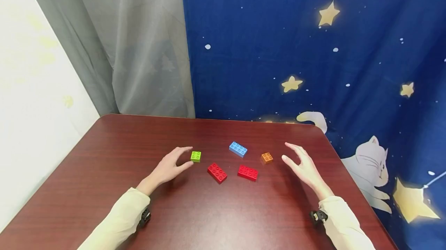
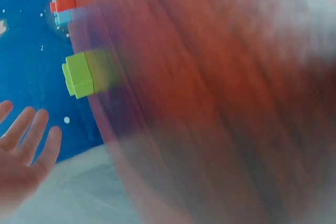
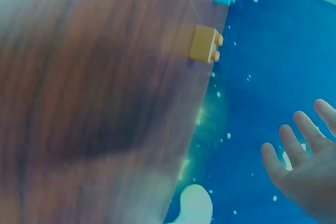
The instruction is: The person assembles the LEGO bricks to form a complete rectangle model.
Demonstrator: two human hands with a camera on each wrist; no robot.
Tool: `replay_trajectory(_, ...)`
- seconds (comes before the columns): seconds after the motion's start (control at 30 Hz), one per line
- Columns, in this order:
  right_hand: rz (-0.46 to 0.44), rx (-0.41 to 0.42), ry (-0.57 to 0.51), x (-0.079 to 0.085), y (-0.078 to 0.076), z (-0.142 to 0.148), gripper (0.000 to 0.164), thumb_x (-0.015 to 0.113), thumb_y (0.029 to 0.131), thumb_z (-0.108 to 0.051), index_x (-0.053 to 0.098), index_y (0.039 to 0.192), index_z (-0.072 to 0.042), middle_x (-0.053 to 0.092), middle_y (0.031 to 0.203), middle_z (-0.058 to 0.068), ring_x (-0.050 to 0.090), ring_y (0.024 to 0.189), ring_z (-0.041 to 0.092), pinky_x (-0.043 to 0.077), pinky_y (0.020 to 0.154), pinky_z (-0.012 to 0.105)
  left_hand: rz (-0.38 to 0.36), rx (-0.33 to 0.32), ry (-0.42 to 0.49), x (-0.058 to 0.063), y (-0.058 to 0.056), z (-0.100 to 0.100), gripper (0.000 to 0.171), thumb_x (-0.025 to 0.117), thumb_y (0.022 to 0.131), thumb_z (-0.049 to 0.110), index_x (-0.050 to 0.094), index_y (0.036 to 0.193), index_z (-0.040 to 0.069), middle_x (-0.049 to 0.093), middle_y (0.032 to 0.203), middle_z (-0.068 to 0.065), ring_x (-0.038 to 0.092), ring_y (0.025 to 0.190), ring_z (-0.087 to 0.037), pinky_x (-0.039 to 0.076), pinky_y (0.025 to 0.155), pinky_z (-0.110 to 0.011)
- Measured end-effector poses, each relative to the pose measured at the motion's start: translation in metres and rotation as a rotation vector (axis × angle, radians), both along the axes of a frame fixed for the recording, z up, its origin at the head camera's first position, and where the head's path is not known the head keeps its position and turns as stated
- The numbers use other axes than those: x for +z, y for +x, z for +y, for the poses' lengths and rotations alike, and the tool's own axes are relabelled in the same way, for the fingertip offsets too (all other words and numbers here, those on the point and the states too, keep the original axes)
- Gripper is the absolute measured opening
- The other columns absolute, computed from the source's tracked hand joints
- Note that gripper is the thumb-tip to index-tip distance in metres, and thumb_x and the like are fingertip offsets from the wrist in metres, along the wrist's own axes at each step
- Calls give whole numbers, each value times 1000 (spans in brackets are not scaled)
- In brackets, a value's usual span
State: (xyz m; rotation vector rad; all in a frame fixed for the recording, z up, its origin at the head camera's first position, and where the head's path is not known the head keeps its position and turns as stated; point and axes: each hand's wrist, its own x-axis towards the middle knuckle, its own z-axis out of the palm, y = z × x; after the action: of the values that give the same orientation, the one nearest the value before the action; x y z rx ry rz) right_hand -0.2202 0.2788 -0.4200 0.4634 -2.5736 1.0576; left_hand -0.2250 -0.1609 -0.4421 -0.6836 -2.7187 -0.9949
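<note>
My left hand (image 1: 170,166) hovers at the left with fingers and thumb spread, close to a green square brick (image 1: 196,156) but holding nothing. Over on the right, my right hand (image 1: 305,168) is spread too, a short way from an orange square brick (image 1: 267,158). Between the hands lie two red bricks, one at an angle (image 1: 217,173) and one (image 1: 247,173) nearer the middle. Behind them is a blue brick (image 1: 238,149). In the left wrist view the green brick (image 2: 79,75) stands apart from the fingers; the right wrist view shows the orange brick (image 3: 203,43) likewise apart.
All the bricks rest studs up on a dark red-brown wooden table (image 1: 223,211). Behind its far edge hang a grey curtain (image 1: 150,48) and a blue curtain (image 1: 258,48) with stars and a cat. Each wrist carries a small black device, such as the left one (image 1: 144,217).
</note>
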Motion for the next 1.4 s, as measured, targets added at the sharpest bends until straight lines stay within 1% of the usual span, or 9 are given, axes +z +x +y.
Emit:
replay_trajectory(0.2, -80, 61, -112, 8, 17, -19, 42, 61, 84, -15, 48, 122, 0, 48, 119, 17, 43, 109, 33, 35, 83, 51, -82, -105, 21, -4, 3, 7, 56, 64, 80, 33, 45, 125, 6, 53, 110, -11, 53, 97, -22, 42, 80, -40)
replay_trajectory(0.3, -115, 86, -142, 2, 18, -21, 42, 61, 84, -14, 49, 121, 0, 49, 118, 18, 43, 108, 33, 36, 83, 51, -97, -155, 15, -6, 4, 10, 56, 63, 81, 33, 45, 125, 4, 53, 108, -12, 56, 93, -23, 43, 79, -39)
replay_trajectory(0.43, -154, 114, -173, -21, 8, -15, 45, 63, 82, -22, 50, 122, -5, 50, 118, 13, 44, 108, 30, 38, 83, 49, -105, -200, 16, -8, 5, 14, 54, 63, 81, 31, 45, 124, 3, 53, 109, -13, 57, 92, -25, 43, 79, -40)
replay_trajectory(0.57, -187, 129, -185, -27, 7, -19, 44, 66, 80, -18, 51, 120, -4, 52, 116, 14, 46, 106, 32, 40, 80, 46, -118, -216, -1, -10, 5, 19, 53, 64, 80, 30, 46, 124, 5, 53, 111, -13, 56, 92, -24, 43, 79, -40)
replay_trajectory(0.67, -204, 130, -145, -26, 9, -25, 43, 66, 80, -15, 52, 118, -2, 54, 114, 14, 49, 102, 30, 43, 78, 39, -122, -233, -26, -12, 4, 22, 53, 64, 80, 30, 46, 124, 5, 53, 111, -12, 56, 91, -23, 43, 78, -40)
replay_trajectory(0.9, -235, 184, -164, -9, 21, -45, 41, 66, 77, -4, 52, 113, 8, 55, 105, 25, 50, 95, 40, 44, 73, 46, -164, -263, -52, -12, 1, 28, 54, 65, 80, 28, 46, 124, 5, 53, 111, -11, 55, 91, -22, 43, 78, -39)
replay_trajectory(1.2, -261, 233, -95, -40, 2, -41, 43, 67, 79, -18, 54, 114, 3, 57, 108, 17, 56, 91, 26, 46, 73, 33, -195, -287, -83, -11, -5, 35, 53, 64, 80, 28, 46, 124, 6, 54, 110, -9, 55, 88, -18, 43, 77, -37)
replay_trajectory(1.3, -261, 251, -88, -40, 2, -44, 43, 67, 79, -18, 54, 114, 3, 58, 105, 17, 57, 90, 26, 45, 74, 36, -207, -285, -84, -11, -7, 37, 52, 64, 80, 28, 46, 124, 7, 54, 110, -9, 55, 87, -18, 43, 77, -37)
replay_trajectory(1.4, -266, 279, -86, -32, 6, -49, 41, 66, 79, -13, 53, 113, 6, 58, 102, 21, 56, 89, 32, 44, 75, 42, -213, -284, -85, -11, -8, 39, 51, 64, 80, 27, 46, 124, 8, 55, 109, -9, 54, 86, -18, 43, 77, -37)
